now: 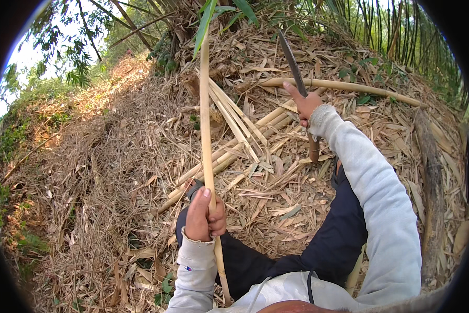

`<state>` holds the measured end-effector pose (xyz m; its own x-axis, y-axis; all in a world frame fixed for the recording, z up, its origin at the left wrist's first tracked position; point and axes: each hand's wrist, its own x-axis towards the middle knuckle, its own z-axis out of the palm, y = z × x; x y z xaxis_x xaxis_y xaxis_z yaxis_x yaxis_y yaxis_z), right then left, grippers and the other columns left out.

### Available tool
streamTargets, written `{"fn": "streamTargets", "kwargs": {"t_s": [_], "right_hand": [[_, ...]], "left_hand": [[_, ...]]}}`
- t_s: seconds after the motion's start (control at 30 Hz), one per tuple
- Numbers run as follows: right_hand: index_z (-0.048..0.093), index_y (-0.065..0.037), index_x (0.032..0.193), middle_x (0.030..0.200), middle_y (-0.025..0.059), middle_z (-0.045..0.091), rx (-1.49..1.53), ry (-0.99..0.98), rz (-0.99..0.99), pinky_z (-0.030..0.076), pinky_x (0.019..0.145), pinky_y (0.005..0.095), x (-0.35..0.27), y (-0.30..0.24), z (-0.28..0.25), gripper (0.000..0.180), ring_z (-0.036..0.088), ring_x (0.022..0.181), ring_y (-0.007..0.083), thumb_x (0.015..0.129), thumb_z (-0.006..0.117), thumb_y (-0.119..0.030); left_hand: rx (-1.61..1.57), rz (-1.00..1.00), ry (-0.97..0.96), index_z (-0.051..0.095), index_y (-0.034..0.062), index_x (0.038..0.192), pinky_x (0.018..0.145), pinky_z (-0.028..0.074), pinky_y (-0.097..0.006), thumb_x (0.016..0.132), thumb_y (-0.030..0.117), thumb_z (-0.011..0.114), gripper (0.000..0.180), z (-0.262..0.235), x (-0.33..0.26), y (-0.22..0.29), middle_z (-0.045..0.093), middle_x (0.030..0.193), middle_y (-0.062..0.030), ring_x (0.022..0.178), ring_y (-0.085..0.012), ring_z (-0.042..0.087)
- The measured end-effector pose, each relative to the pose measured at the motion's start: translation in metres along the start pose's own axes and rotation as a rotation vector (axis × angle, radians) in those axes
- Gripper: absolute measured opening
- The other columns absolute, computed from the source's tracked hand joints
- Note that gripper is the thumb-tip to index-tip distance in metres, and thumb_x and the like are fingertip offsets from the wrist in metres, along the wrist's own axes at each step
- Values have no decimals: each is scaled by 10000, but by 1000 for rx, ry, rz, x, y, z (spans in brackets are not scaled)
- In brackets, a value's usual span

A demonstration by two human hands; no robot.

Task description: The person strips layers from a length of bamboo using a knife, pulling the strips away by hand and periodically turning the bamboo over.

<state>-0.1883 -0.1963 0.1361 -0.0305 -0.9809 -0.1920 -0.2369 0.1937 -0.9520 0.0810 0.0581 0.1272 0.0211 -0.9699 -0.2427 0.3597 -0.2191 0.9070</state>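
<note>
My left hand (206, 214) is wrapped round a long, pale bamboo pole (205, 130), held upright from near my lap to the leaves at the top. In my right hand (306, 106) is a machete (292, 60), its dark blade slanting up and away to the left. The brown handle (314, 148) shows below my fist, and my forefinger stretches out beside the blade. Between the two hands, several split bamboo strips (234, 117) lie fanned out across some bamboo poles (229, 156) on the ground.
Another bamboo pole (349, 84) lies beyond my right hand. A weathered log (430, 193) rests at the right. Dry leaf litter (266, 201) covers the ground round my legs (333, 221). Bamboo stems (401, 31) stand at the back right, and green leaves hang over the top.
</note>
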Motion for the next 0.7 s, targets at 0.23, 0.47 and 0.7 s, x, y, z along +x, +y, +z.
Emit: {"fn": "streamTargets", "kwargs": {"t_s": [0.23,0.47,0.7], "right_hand": [[440,-128,632,564,7,502,-253,-281,-301,458,514,301,-62,-5,41,572,490,492,132,680,792,-576],[503,-96,594,558,16,532,-199,-506,-565,446,549,299,-112,-8,75,487,495,523,128,764,762,-472],[515,-82,606,558,9,517,-34,-477,-675,430,531,290,-115,-4,78,439,477,535,111,786,766,-393]], "left_hand": [[379,552,141,413,125,875,276,191,-215,1016,251,458,194,29,-17,138,294,542,50,338,-33,236],[492,1022,184,486,72,941,280,228,-215,1022,283,444,230,65,-16,205,321,541,40,337,-39,249],[520,1172,159,498,76,880,273,247,-218,989,365,510,309,88,-36,247,299,529,39,330,-45,265]]}}
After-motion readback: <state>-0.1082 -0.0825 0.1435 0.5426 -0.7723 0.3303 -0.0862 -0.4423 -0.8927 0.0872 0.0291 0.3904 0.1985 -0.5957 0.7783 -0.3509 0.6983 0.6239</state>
